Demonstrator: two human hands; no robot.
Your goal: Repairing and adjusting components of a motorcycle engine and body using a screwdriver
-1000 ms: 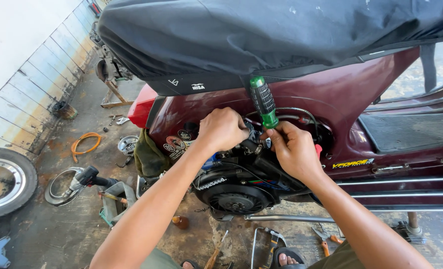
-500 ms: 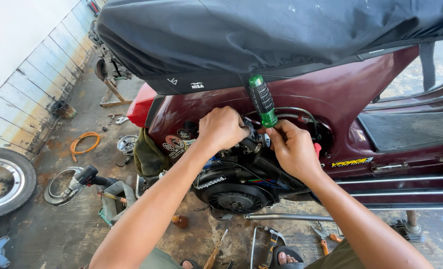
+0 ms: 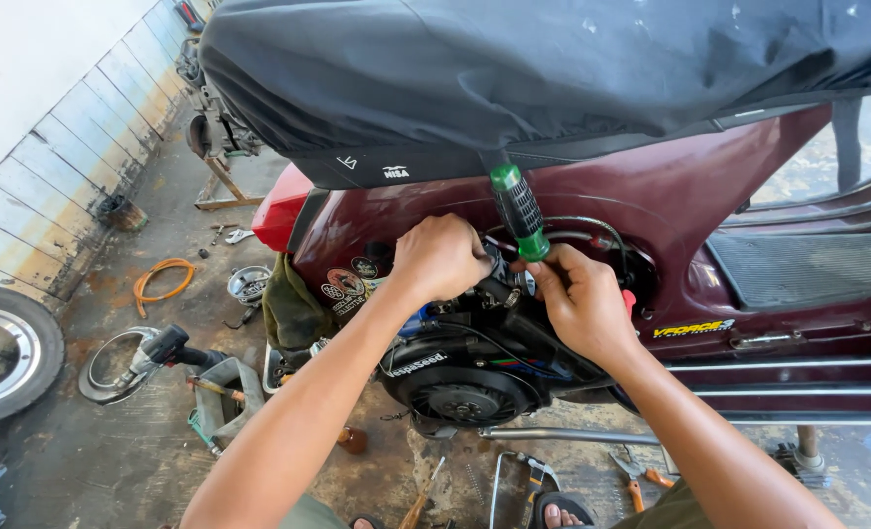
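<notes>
A dark red scooter point(image 3: 671, 211) with a black seat point(image 3: 514, 69) stands before me, its side panel off and the black engine point(image 3: 465, 377) exposed. My left hand point(image 3: 440, 257) is closed around a part at the top of the engine. My right hand point(image 3: 578, 304) grips a screwdriver with a green and black handle point(image 3: 519, 211), its handle pointing up towards the seat. The tip is hidden between my hands.
A wheel with tyre point(image 3: 4, 353) lies at the left, beside an orange hose point(image 3: 161, 279) and a power tool point(image 3: 166, 348). Pliers point(image 3: 631, 470) and other hand tools lie on the dirty floor under the scooter. A white tiled wall point(image 3: 53, 137) runs along the left.
Both hands stay at the engine top. The screwdriver handle has barely shifted; the view has hardly moved.
</notes>
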